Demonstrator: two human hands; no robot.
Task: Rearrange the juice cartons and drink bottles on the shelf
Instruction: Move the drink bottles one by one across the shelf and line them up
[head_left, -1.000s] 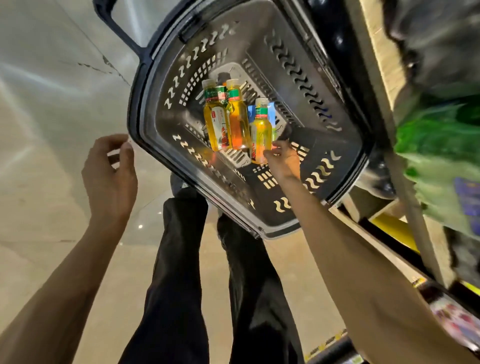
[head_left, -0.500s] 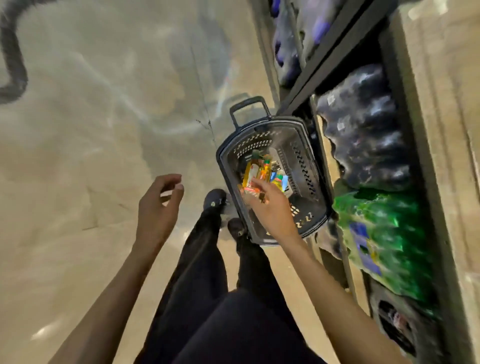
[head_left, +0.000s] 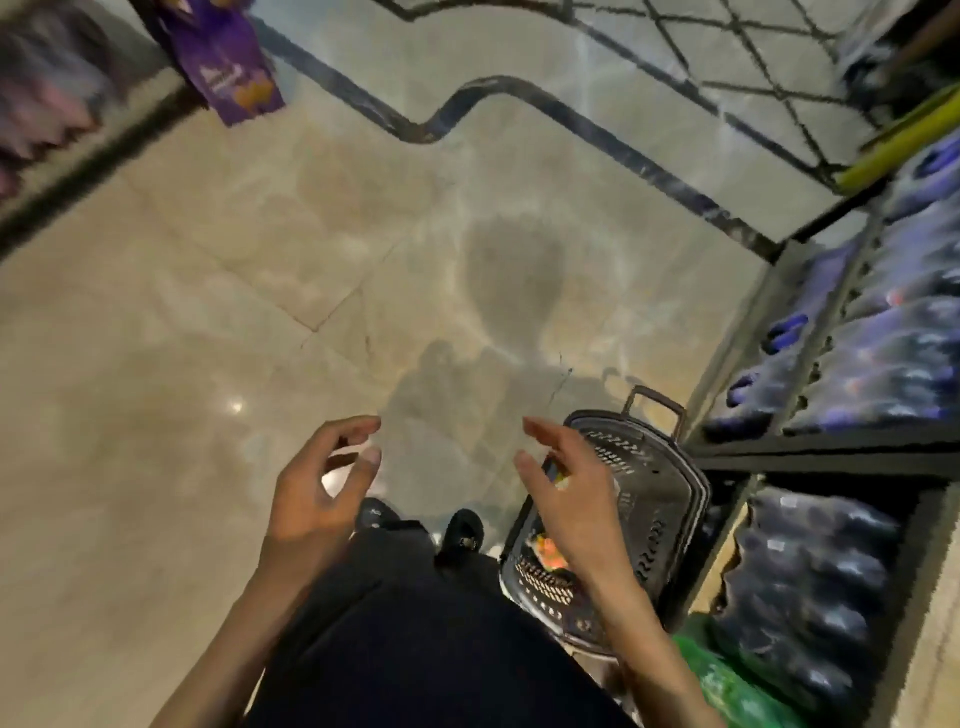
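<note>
Left hand (head_left: 311, 499) hangs loosely curled and empty. Right hand (head_left: 571, 499) hovers over the basket (head_left: 696, 499) at near right; its grip cannot be determined. The bottles (head_left: 550, 552) lie in the basket, partly hidden. Risk: reaching in blind may topple them.

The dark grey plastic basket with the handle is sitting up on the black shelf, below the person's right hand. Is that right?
Not quite. The dark grey plastic basket is not on the black metal shelf. It stands on the shiny beige tiled floor beside that shelf, below the right hand. The head view shows this.
</note>
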